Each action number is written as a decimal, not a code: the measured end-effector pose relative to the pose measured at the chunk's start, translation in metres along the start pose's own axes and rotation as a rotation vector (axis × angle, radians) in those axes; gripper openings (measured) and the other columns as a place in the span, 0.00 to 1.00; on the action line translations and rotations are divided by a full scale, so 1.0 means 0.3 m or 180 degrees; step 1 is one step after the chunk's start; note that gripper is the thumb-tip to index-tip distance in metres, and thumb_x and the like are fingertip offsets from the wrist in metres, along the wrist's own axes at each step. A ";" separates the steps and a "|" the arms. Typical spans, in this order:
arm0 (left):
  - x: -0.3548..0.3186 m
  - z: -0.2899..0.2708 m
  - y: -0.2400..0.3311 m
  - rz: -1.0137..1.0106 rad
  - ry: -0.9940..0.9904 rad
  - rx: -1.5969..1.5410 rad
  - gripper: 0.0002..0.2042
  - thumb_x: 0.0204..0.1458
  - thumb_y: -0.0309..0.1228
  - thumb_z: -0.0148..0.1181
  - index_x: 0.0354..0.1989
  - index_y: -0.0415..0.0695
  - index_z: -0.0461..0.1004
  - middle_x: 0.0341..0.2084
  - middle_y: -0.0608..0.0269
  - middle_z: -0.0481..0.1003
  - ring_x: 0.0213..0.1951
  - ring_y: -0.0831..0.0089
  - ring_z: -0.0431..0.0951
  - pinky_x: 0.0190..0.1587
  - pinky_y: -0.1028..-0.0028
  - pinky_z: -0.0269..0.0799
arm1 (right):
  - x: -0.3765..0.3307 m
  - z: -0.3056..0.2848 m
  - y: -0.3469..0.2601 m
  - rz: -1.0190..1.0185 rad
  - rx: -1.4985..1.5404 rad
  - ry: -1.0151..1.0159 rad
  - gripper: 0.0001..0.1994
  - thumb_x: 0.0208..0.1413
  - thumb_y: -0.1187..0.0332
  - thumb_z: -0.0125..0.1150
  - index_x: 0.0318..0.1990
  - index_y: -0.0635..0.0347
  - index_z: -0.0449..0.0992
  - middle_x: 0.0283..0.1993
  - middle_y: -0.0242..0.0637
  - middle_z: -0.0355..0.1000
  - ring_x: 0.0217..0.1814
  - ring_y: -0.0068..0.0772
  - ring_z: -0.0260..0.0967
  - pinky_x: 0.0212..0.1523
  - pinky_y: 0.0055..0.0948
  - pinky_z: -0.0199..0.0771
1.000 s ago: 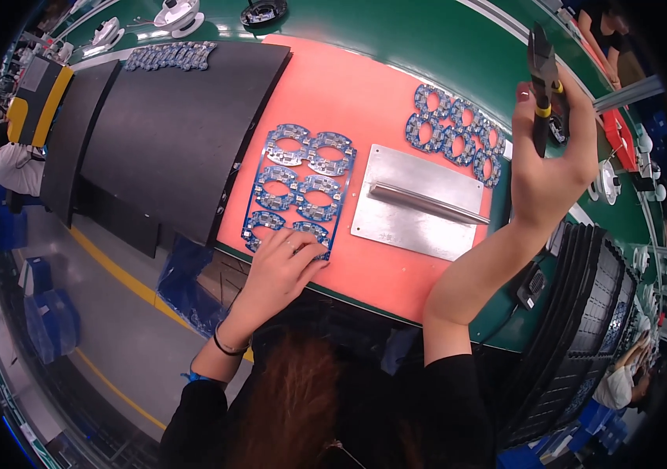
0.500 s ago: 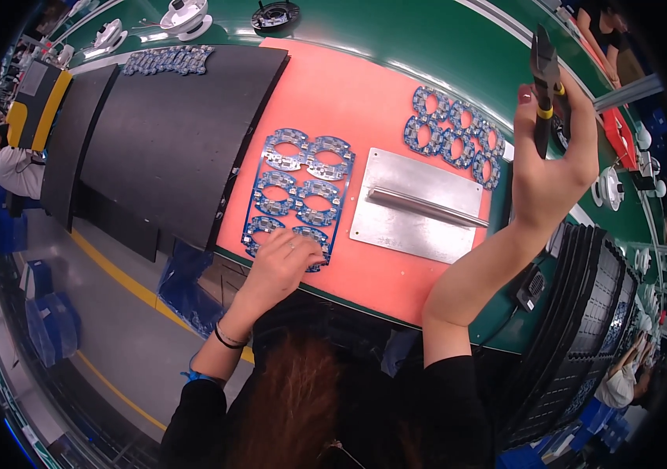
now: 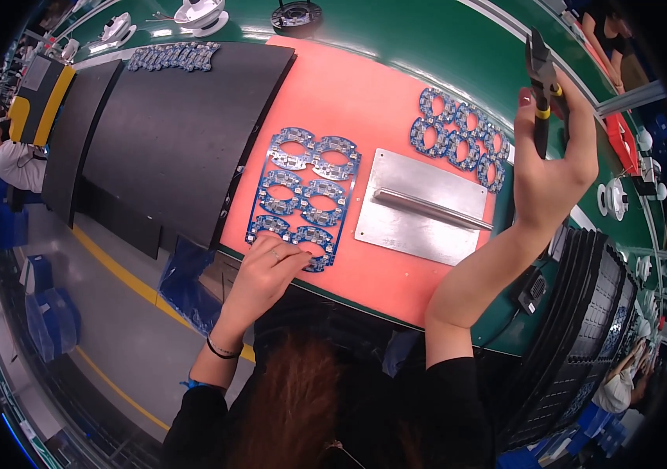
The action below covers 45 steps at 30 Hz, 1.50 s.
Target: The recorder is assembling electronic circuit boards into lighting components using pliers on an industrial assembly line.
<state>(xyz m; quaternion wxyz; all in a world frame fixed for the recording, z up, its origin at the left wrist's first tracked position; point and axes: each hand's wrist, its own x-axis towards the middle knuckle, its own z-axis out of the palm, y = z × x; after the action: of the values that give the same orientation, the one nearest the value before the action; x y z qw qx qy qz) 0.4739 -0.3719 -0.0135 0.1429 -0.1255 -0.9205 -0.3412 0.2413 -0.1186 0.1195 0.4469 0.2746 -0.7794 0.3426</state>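
Head: right fingers (image 3: 577,113) grip pliers (image 3: 541,74), left fingers (image 3: 284,266) bunch over PCBs (image 3: 308,202).

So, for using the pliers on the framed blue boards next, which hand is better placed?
Probably the right hand: it holds the pliers, though away from the boards. The left hand is at their near edge, with no tool visible.

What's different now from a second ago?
The left hand moved leftward across the near end of the blue circuit board panel, so more of the near right board shows. I can't tell if that hand grips anything. The right hand still holds up the cutters; the metal plate stayed put.
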 end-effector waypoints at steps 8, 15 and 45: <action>0.022 0.000 0.004 -0.0044 -0.0296 0.0373 0.08 0.45 0.19 0.64 0.36 0.40 0.78 0.33 0.60 0.76 0.39 0.61 0.75 0.45 0.64 0.70 | 0.003 -0.002 0.008 -0.0002 -0.0025 -0.0018 0.22 0.43 0.79 0.70 0.50 0.56 0.81 0.38 0.33 0.77 0.39 0.29 0.77 0.45 0.29 0.74; -0.016 -0.026 -0.013 -0.0276 0.0045 -0.0302 0.06 0.49 0.19 0.65 0.35 0.39 0.78 0.32 0.59 0.77 0.37 0.59 0.77 0.44 0.65 0.71 | -0.002 -0.008 0.002 0.0159 0.0017 0.0039 0.21 0.45 0.79 0.70 0.50 0.57 0.80 0.39 0.34 0.78 0.40 0.30 0.78 0.45 0.29 0.75; 0.018 -0.004 -0.077 -0.0035 0.0196 0.0502 0.05 0.47 0.20 0.65 0.32 0.40 0.77 0.34 0.62 0.78 0.41 0.61 0.77 0.45 0.64 0.73 | 0.002 0.006 -0.038 0.0196 -0.0085 -0.0178 0.21 0.45 0.81 0.67 0.51 0.58 0.80 0.40 0.36 0.77 0.39 0.30 0.76 0.46 0.29 0.74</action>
<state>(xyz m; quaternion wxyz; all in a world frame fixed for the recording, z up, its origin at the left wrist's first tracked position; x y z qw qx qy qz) 0.4614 -0.3888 -0.0244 0.1787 -0.0983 -0.9404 -0.2721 0.2486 -0.1271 0.1226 0.4179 0.2539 -0.8042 0.3380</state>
